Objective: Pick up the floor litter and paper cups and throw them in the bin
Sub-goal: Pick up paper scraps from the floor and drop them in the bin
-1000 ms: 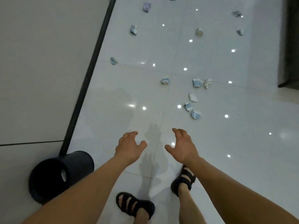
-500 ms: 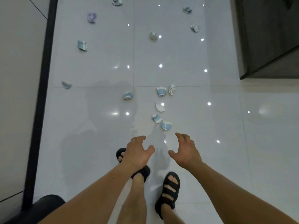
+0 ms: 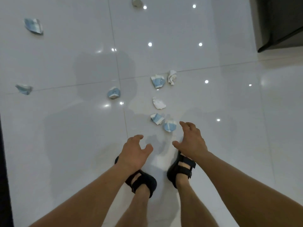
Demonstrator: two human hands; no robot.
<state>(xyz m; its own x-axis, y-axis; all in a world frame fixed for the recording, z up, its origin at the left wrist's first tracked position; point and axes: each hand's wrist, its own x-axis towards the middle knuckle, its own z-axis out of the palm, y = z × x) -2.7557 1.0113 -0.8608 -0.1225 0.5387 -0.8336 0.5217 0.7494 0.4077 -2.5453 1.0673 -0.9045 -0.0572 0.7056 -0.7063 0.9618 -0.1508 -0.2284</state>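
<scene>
Several crumpled blue-and-white paper cups lie on the glossy white floor. The nearest cup (image 3: 169, 126) sits just left of my right hand (image 3: 191, 141), with another cup (image 3: 157, 118) beside it. A white scrap (image 3: 158, 103), a blue cup (image 3: 157, 81) and a white wad (image 3: 172, 77) lie farther ahead. One cup (image 3: 113, 93) lies to the left of them. My left hand (image 3: 134, 150) hovers above my left foot. Both hands are spread with loosely bent fingers and hold nothing. The bin is out of view.
More crushed cups lie at the far left (image 3: 24, 89) and upper left (image 3: 34, 26), and one at the top edge (image 3: 136, 1). A dark cabinet (image 3: 278, 23) stands at the upper right. A dark strip (image 3: 5, 177) runs down the left edge. My sandalled feet (image 3: 181, 167) stand below.
I have stepped forward, so the cups are nearer and the black bin has left the view. My right hand has reached ahead to just beside the nearest cup.
</scene>
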